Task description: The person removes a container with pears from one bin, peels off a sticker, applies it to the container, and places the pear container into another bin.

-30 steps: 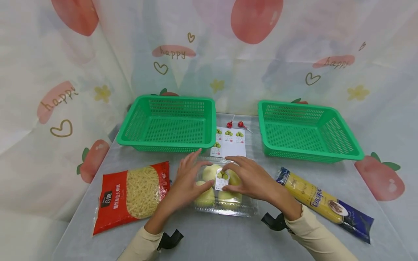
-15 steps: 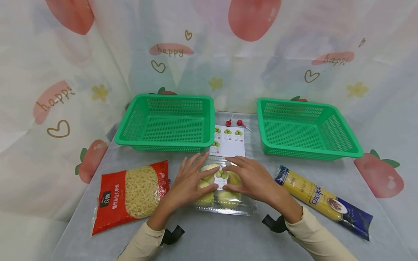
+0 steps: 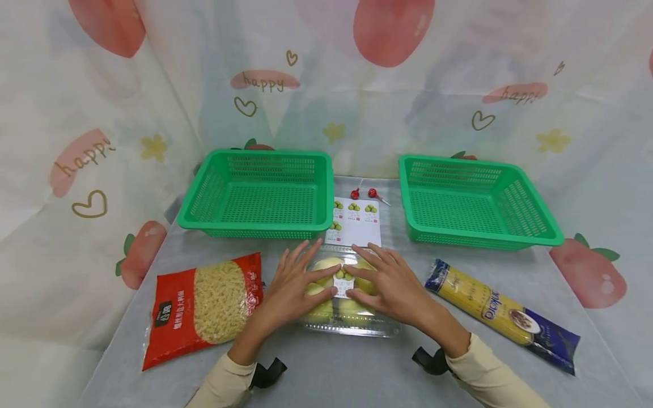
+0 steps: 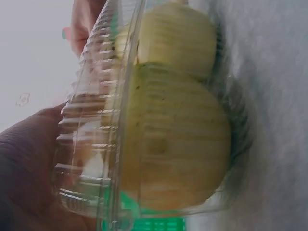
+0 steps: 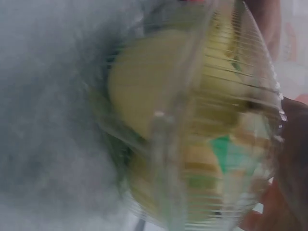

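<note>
A clear plastic clamshell box [image 3: 352, 327] holds several pale yellow-green round fruits [image 4: 178, 139]. On top of its lid lies a small white sticker [image 3: 343, 287] printed with green fruit. From the left side, my left hand [image 3: 291, 286] rests over the lid, index finger and thumb extended to the sticker's left edge. Mirroring it, my right hand [image 3: 398, 286] has its fingers spread on the lid, with thumb and index finger at the sticker's right edge. Both wrist views look through the box's ribbed wall at the fruits.
Behind the box lies a sheet of stickers [image 3: 361, 229], with two red lollipops [image 3: 373, 193] beyond it. Green baskets stand at back left [image 3: 260, 226] and back right [image 3: 479, 235]. A red pasta bag [image 3: 204, 311] lies left, a spaghetti pack [image 3: 502, 314] right.
My right thumb and index finger have gone from a curled hold at the sticker to lying spread on the lid. My left fingers have come in to the sticker's left edge.
</note>
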`<action>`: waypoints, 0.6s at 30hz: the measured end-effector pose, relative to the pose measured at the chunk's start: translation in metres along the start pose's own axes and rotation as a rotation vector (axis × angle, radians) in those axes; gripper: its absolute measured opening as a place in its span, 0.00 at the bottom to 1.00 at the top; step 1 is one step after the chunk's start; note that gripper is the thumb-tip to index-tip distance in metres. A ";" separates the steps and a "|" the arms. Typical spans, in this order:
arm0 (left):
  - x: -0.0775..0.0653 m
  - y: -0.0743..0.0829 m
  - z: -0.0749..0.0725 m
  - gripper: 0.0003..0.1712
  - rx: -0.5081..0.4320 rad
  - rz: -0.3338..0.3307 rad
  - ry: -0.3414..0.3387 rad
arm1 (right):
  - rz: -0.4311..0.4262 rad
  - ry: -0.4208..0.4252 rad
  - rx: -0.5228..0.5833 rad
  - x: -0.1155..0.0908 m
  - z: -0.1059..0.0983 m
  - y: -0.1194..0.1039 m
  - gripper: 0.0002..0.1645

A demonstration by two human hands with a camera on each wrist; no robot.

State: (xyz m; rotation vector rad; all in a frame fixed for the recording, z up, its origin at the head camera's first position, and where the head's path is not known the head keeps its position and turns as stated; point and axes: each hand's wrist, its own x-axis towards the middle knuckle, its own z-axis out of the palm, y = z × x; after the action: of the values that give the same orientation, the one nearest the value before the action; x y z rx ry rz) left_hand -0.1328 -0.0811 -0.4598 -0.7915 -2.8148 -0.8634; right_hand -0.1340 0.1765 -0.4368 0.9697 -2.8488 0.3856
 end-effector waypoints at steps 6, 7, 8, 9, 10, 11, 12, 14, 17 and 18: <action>0.002 0.002 0.008 0.24 -0.072 -0.024 0.097 | -0.005 0.095 0.078 -0.005 0.003 0.001 0.18; 0.003 0.002 0.009 0.24 -0.080 -0.027 0.110 | -0.005 0.111 0.091 -0.005 0.003 0.001 0.15; 0.004 0.002 0.010 0.24 -0.085 -0.030 0.123 | -0.003 0.125 0.103 -0.005 0.003 0.001 0.14; 0.006 0.003 0.011 0.24 -0.094 -0.036 0.132 | 0.002 0.135 0.109 -0.005 0.004 0.000 0.13; 0.007 0.002 0.012 0.24 -0.104 -0.045 0.141 | 0.009 0.142 0.115 -0.004 0.005 -0.001 0.13; 0.008 0.002 0.012 0.24 -0.119 -0.058 0.146 | 0.017 0.148 0.118 -0.003 0.006 -0.001 0.13; 0.009 0.002 0.012 0.24 -0.133 -0.075 0.149 | 0.028 0.150 0.120 -0.002 0.007 -0.002 0.14; 0.010 0.001 0.013 0.26 -0.172 -0.114 0.154 | 0.057 0.152 0.123 0.001 0.010 -0.003 0.15; 0.010 0.000 0.014 0.32 -0.256 -0.177 0.154 | 0.118 0.146 0.146 0.005 0.013 -0.004 0.16; 0.009 -0.001 0.014 0.34 -0.298 -0.200 0.156 | 0.139 0.145 0.156 0.005 0.014 -0.003 0.17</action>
State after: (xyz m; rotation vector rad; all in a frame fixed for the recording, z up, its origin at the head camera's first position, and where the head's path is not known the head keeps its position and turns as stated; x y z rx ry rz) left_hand -0.1402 -0.0697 -0.4695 -0.4497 -2.6936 -1.3360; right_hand -0.1367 0.1673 -0.4484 0.7337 -2.7943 0.6713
